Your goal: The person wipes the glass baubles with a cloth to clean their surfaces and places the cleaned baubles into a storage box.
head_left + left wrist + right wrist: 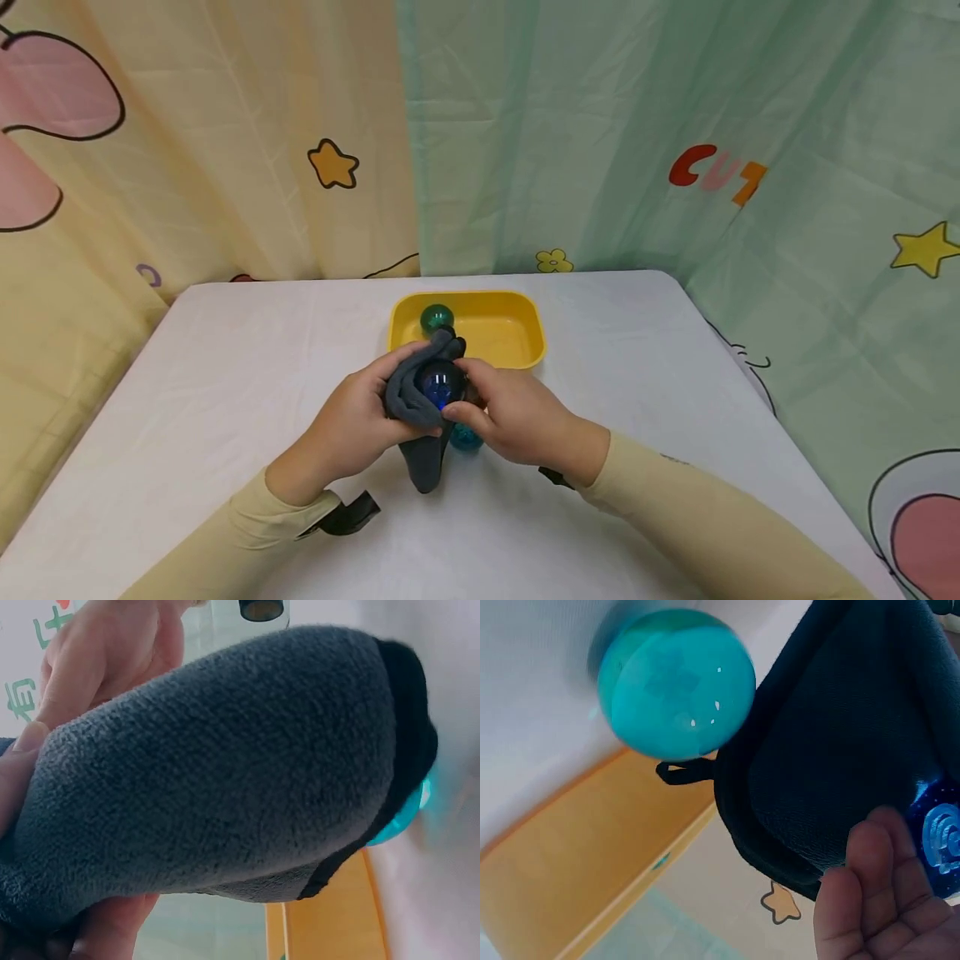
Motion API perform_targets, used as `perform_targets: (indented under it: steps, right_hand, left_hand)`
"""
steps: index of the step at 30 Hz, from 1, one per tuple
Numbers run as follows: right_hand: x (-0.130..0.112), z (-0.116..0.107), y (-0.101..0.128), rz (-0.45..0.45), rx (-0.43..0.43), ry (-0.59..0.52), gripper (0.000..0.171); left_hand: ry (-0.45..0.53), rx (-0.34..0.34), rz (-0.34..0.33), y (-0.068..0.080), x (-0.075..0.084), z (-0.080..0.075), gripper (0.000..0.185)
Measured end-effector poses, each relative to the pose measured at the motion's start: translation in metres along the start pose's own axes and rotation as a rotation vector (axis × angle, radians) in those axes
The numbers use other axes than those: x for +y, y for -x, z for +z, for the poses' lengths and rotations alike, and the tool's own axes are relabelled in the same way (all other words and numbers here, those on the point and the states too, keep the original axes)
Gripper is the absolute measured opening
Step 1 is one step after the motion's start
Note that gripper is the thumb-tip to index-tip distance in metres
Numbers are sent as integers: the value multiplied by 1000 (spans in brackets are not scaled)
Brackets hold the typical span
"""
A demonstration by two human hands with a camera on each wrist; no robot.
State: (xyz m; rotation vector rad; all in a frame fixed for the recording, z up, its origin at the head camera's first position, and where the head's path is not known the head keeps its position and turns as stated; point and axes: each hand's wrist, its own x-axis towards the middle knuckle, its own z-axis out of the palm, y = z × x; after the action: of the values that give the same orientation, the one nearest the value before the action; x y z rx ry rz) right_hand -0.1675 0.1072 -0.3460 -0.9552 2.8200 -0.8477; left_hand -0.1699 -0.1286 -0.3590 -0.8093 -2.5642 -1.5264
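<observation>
A dark grey cloth (407, 396) with black edging is bunched in my left hand (348, 425), fingers behind and thumb in front. Partly wrapped in its folds is a glossy dark blue ball (437, 382). My right hand (521, 414) holds that ball at its right side with thumb and fingers. In the right wrist view the blue ball (943, 832) shows a pale spiral pattern beside my fingertips. A teal ball (676, 682) rests on the table beside the cloth's looped corner. The cloth (225, 765) fills most of the left wrist view and hides the ball there.
Just beyond my hands stands a yellow tray (542, 337) with a green ball (437, 318) at its left. A white-covered table (637, 375) lies beneath everything. Printed curtains (525, 125) hang behind its far edge and along the sides.
</observation>
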Motion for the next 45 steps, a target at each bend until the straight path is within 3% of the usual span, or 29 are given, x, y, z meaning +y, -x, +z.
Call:
perform_targets:
  steps: [4, 10, 16, 20, 27, 33, 36, 39, 45]
  right_hand:
    - [0, -2, -1, -63, -12, 47, 72]
    - [3, -5, 1, -254, 72, 260, 78]
    - [4, -7, 1, -280, 122, 329, 70]
    - [3, -6, 1, -213, 98, 266, 70]
    - [0, -1, 1, -46, 45, 15, 55]
    - [-2, -3, -1, -30, -7, -44, 63]
    - [-2, -7, -1, -70, -30, -5, 73]
    - [-1, -10, -1, -138, -13, 103, 79]
    - [2, -10, 0, -244, 90, 309, 68]
  left_hand:
    - [15, 11, -26, 1, -1, -1, 85]
    - [56, -1, -63, 1, 0, -4, 86]
    - [63, -16, -60, 0, 2, -3, 85]
    - [53, -18, -40, 0, 2, -2, 85]
    - [12, -13, -4, 0, 2, -1, 86]
    - [28, -4, -15, 1, 0, -2, 85]
    - [46, 4, -29, 1, -1, -3, 85]
    - [58, 8, -47, 1, -1, -5, 84]
    - [67, -3, -64, 1, 1, -5, 83]
